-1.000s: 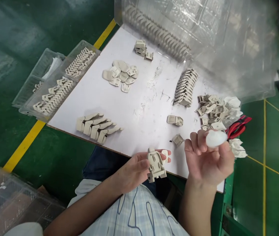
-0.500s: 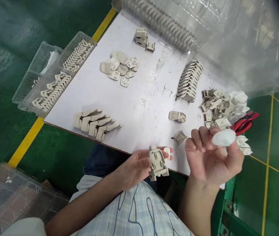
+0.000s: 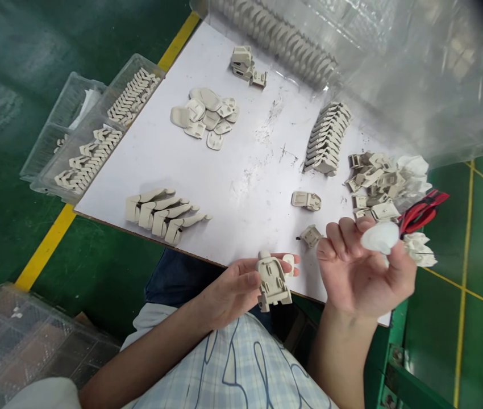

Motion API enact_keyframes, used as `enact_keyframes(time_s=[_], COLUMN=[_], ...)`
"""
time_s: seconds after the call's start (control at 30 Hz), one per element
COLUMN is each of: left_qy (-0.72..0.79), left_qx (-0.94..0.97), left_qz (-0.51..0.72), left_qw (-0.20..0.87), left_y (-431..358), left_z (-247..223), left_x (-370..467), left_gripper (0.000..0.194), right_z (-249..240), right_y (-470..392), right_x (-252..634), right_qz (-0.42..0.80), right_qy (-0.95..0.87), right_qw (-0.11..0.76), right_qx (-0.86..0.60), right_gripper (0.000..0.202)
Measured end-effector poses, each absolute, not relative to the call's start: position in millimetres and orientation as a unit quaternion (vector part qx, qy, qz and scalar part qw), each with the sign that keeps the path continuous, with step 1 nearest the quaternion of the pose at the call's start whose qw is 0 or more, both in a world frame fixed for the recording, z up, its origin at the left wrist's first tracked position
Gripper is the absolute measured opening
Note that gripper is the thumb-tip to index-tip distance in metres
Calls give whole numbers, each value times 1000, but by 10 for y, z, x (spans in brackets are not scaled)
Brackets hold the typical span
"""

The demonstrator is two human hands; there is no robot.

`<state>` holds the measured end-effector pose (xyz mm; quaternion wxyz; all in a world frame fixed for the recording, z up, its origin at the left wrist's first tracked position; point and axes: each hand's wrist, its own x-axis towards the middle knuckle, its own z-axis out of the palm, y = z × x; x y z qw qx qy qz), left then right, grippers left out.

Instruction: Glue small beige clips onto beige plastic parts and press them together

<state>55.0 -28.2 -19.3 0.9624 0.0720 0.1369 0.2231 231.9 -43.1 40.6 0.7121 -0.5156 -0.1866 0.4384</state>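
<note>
My left hand [image 3: 237, 289] holds a beige slotted plastic part [image 3: 273, 281] between thumb and fingers, at the table's front edge. A small white oval piece [image 3: 288, 264] rests against the fingertips of that same hand. To the right, my right hand [image 3: 363, 272] is raised, pinching a pale translucent oval piece [image 3: 380, 237] between thumb and index finger, its other fingers curled. Just left of it on the white tabletop [image 3: 241, 182] lie a small beige bracket [image 3: 310, 236] and a longer beige piece [image 3: 306, 200].
Joined beige parts [image 3: 167, 216] lie front left, flat covers [image 3: 207, 113] farther back. A row of stacked parts [image 3: 329, 139] stands right of centre, beside a loose pile [image 3: 378, 179] and red cable [image 3: 424, 213]. Clear trays [image 3: 92, 136] flank the left edge; clear plastic [image 3: 395, 74] covers the back right.
My right hand has shifted slightly left with the pale oval piece, which is tilted differently. My left hand has barely moved and keeps its hold.
</note>
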Motion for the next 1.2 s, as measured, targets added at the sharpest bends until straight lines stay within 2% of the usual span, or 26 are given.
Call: enact_keyframes(time_s=[0.53,0.83,1.2], left_qy=[120,124,124], left_qx=[61,60,72], left_qz=[228,226,220], left_qw=[964,964,965], left_y=[-254,-246,-254], left_z=[-157,-148,-169], left_x=[558,567,561], left_gripper=[39,41,43], right_z=[414,422,429], right_y=[-429,-402,-387], right_x=[2321,2319,2296], right_qz=[462,475,467], right_qy=[-181,-168,-161], right_qw=[714,705,710], right_qx=[-495,-498,-503], right_gripper=[27,54,59])
